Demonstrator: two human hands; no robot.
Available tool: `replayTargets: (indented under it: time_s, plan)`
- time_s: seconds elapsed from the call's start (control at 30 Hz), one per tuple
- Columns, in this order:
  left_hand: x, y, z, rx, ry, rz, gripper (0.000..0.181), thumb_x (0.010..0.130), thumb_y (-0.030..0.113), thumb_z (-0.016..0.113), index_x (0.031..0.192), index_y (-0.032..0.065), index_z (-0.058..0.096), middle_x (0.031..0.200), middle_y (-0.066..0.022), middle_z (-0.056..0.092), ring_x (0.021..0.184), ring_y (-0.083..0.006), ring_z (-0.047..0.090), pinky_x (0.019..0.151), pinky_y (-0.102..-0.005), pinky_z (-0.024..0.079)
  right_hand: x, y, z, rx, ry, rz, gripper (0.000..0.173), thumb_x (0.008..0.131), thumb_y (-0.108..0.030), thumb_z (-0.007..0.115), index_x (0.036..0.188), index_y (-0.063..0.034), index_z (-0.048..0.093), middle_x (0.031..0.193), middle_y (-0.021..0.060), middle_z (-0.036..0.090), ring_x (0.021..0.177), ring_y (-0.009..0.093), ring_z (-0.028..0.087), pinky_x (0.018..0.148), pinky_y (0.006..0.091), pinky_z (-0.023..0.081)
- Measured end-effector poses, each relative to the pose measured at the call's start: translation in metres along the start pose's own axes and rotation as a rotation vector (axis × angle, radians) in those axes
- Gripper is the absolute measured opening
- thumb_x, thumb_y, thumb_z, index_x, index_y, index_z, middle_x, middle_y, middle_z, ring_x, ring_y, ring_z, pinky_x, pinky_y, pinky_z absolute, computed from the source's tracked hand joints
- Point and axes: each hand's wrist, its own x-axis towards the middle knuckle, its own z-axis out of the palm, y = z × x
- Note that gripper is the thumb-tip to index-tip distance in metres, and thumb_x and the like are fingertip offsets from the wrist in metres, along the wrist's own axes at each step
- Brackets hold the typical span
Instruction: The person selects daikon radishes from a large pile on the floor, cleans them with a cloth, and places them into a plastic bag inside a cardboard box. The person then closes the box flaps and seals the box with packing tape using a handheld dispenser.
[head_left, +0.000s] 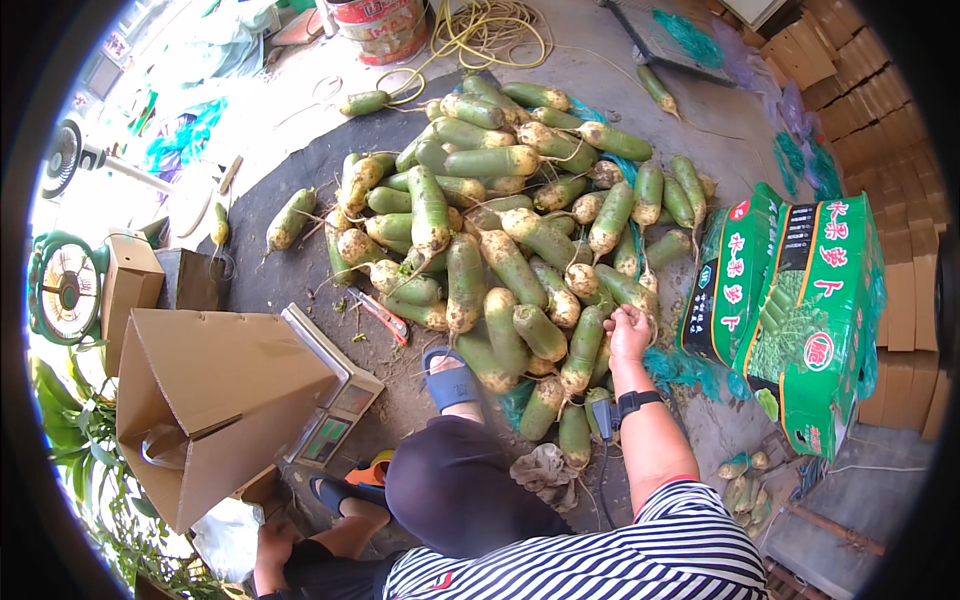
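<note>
A large pile of green radishes (491, 161) with pale, soil-marked ends lies on a dark mat before me. My right hand (630, 330) reaches over the pile's right edge, its fingers curled close to a radish (628, 289); whether it grips anything cannot be told. My left hand (276, 544) is low at the left, beside a clear plastic bag (231, 536), its fingers partly hidden. A red utility knife (381, 316) lies on the floor left of the pile. An open cardboard box (225, 375) stands on a digital scale (337, 405).
Green printed bags (814, 300) stand at the right, before stacked cardboard (900, 187). A coiled yellow hose (487, 37) and a bucket (379, 30) are at the back. Fans (67, 289) stand at the left. A rag (545, 476) and cable lie near my knee.
</note>
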Motion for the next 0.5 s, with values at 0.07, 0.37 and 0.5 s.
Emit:
replayTargets:
  time_s: [0.07,0.37,0.5]
  plan:
    - [0.006,-0.027,0.012,0.067,0.001,0.001,0.022,0.081,0.017,0.060,0.077,-0.0028,0.068,0.066,-0.0100,0.066,0.063,-0.0166,0.063,0.060,-0.0322,0.049,-0.009,0.002,0.019,-0.038,-0.065,-0.009,0.016,0.090,-0.008,0.061,0.105,-0.0048,0.057,0.081,0.0002,0.061,0.060,0.011,0.059,0.055,0.0234,0.044]
    - [0.018,0.037,0.047,-0.036,-0.148,0.139,0.025,0.083,0.017,0.063,0.097,-0.0020,0.070,0.085,-0.0160,0.072,0.083,-0.0215,0.070,0.077,-0.0329,0.053,0.002,-0.018,0.060,0.023,-0.061,-0.013,0.014,0.091,-0.008,0.059,0.105,-0.0049,0.056,0.082,0.0013,0.061,0.060,0.011,0.060,0.053,0.0239,0.046]
    - [0.023,0.069,0.061,-0.004,-0.261,0.139,0.027,0.084,0.019,0.064,0.103,0.0009,0.070,0.095,-0.0171,0.072,0.093,-0.0256,0.070,0.085,-0.0337,0.052,0.052,-0.053,0.102,0.086,-0.053,-0.139,0.010,0.093,-0.011,0.059,0.101,-0.0060,0.055,0.078,0.0020,0.061,0.059,0.011,0.060,0.048,0.0236,0.045]
